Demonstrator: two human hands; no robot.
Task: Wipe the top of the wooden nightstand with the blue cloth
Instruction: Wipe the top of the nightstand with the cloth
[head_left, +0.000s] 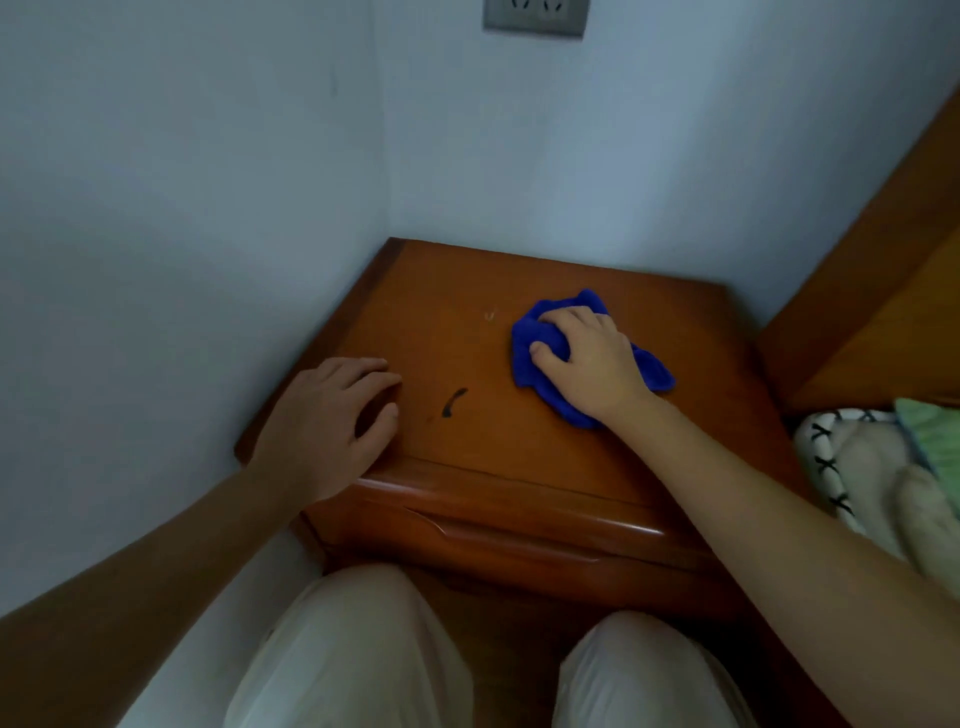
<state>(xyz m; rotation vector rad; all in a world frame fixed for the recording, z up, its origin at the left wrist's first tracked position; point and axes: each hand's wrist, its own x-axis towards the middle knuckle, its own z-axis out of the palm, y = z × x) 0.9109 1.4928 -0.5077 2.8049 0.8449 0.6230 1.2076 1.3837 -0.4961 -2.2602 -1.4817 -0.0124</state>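
Observation:
The wooden nightstand (467, 291) stands in a wall corner, its orange-brown top facing me. A crumpled blue cloth (530, 358) lies on the right half of the top. My right hand (592, 358) presses down on the cloth with fingers curled over it. My left hand (327, 421) rests flat on the front left corner of the top, fingers apart and holding nothing. A dark smudge (454, 401) marks the wood between the two hands, and a small pale mark (489, 315) sits further back.
Pale walls close in on the left and behind the nightstand, with a socket plate (535, 18) high up. A wooden bed frame (872, 291) and patterned bedding (852, 467) are to the right. My knees in light trousers (363, 649) are in front of the drawer.

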